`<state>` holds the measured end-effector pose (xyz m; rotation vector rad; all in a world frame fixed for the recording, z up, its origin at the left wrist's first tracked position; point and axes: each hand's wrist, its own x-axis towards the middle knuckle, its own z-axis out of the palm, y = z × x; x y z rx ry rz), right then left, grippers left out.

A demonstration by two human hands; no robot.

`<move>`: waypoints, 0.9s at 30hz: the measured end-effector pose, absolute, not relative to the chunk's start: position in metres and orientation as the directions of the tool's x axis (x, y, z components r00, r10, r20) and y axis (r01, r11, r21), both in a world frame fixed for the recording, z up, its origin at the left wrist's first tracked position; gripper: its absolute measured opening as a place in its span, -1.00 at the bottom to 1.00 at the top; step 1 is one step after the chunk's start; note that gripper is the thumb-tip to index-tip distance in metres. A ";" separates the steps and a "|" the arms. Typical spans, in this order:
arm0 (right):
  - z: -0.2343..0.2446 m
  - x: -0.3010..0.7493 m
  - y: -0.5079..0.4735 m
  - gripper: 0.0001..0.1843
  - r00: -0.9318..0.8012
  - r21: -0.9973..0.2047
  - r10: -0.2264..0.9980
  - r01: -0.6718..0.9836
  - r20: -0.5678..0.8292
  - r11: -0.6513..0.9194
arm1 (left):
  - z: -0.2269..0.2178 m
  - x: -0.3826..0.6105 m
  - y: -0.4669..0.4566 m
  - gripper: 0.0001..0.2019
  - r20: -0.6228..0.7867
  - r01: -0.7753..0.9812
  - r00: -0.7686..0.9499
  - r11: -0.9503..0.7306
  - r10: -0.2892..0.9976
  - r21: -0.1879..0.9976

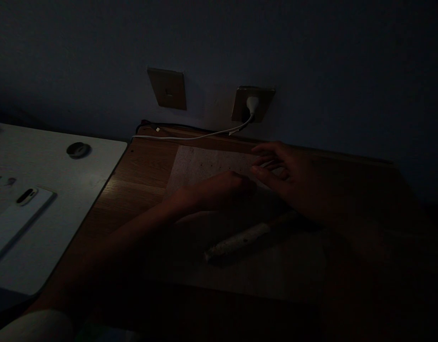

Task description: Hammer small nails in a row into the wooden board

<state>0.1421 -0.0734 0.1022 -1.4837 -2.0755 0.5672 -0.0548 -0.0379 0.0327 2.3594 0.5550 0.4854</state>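
The scene is very dark. My left hand [219, 190] rests knuckles up on a pale sheet of paper [204, 164] lying on a wooden table [140, 175]; its fingers are curled under and hidden. My right hand [286, 175] lies beside it on the sheet's far right part, fingers stretched toward the left and slightly apart, something thin and pale just under the fingertips. A pale rolled or stick-like object [240, 240] lies on the sheet below both hands, touched by neither as far as I can see.
A white charger plug [252, 103] sits in a wall socket [252, 102], its cable [190, 137] running left along the table's back edge. A wall switch plate [168, 89] is left of it. A white surface [62, 190] at left holds a phone [19, 213] and a small round object [78, 149].
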 end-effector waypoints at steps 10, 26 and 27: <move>0.101 0.145 -0.072 -0.62 -0.273 -0.635 0.950 0.710 0.149 0.303 | 0.043 -0.061 -0.032 -0.76 0.199 0.276 0.833 -0.700 0.516 0.659; 0.112 0.150 -0.071 -0.57 -0.192 -0.721 0.969 0.649 0.155 0.244 | 0.081 -0.102 -0.064 -0.83 0.206 0.430 0.799 -0.776 0.565 0.461; 0.116 0.152 -0.072 -0.56 -0.176 -0.721 0.974 0.656 0.141 0.223 | 0.076 -0.111 -0.073 -0.82 0.193 0.466 0.789 -0.773 0.583 0.431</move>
